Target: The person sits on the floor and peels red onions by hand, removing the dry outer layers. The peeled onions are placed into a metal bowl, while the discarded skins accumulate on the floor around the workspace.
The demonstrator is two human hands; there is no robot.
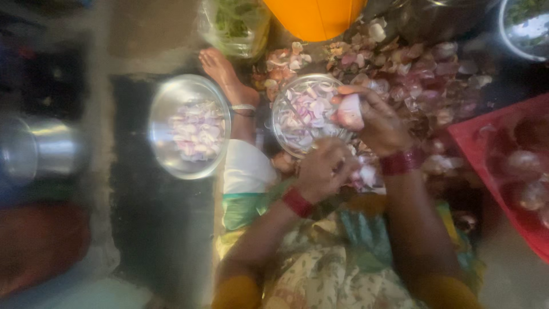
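The right hand (374,123) is gripping one peeled onion (350,111) over one of two steel bowls (303,114) — the left hand (323,169) is curling shut, its contents blurred.

Pink-purple onion pieces (197,133) are showing in a silver bowl (163,106) at centre left, a red tray (474,140) glowing at right.

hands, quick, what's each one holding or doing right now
Left hand: curled shut beside the steel bowl; what it grips cannot be told.
Right hand: closed on a peeled onion over the bowl.
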